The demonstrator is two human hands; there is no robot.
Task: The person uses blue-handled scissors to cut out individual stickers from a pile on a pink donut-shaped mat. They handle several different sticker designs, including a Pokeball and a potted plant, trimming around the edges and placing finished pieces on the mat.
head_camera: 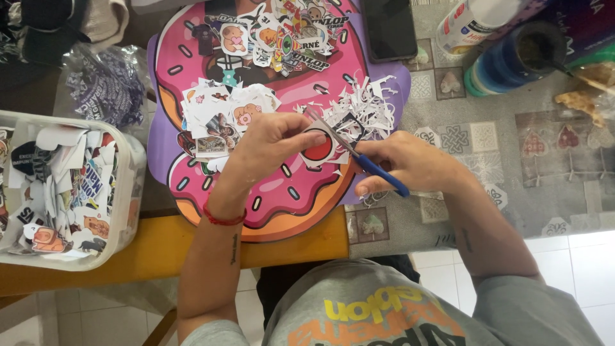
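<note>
While over the mat, hands mid-cut.

Patterned tablecloth right lies open (left blocked: white tub; paper scraps ahead).

Both bare forearms reach forward from the body and angle inward, so the hands meet close together ahead of the chest. The left hand is curled, knuckles up, with thumb and fingertips pinched together toward the right hand. Its wrist carries a red cord bracelet, and a small tattoo marks the forearm. The right hand lies just beside the left hand, fingers folded in a closed grip, thumb side toward it. Its forearm also bears small tattoos.
</note>
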